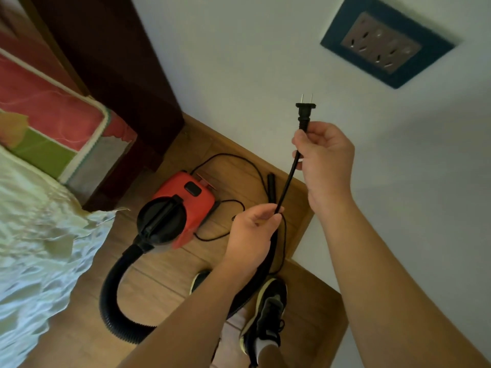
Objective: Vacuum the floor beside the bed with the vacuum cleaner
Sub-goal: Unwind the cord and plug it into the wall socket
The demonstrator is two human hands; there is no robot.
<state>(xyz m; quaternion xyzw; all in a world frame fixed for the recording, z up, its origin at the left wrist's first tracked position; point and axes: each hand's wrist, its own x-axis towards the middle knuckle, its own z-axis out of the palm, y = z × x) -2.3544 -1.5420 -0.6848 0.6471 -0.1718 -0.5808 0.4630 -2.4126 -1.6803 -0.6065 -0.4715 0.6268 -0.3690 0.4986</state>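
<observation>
Standing on the wooden floor (170, 282), the vacuum cleaner (180, 208) occupied the strip between the bed (39, 208) on the left and the white wall (239, 62) on the right. Its red body carried a round black lid with a handle, and the black ribbed hose (117, 282) left the near end of the body and curved toward the camera, passing under the left forearm.

Hand positions were as follows:

- The right hand (325, 158) was raised above and to the right of the machine, closed around the power cord (287, 181) just below the black plug (305, 114). The two metal prongs pointed up, clear of the fingers.
- The left hand (252, 235) sat lower and nearer — just right of the red body, not touching it — and pinched the same cord between thumb and fingertips.

A short, straight length of cord ran diagonally between the two hands. The remaining cord lay in loose loops on the floor, to the right of and beyond the vacuum body.

A wall socket (382, 43) in a dark blue frame sat on the wall, up and to the right of the plug and well apart from it. Two dark shoes (268, 314) stood on the floor near the hose — one partly hidden behind the left forearm.
</observation>
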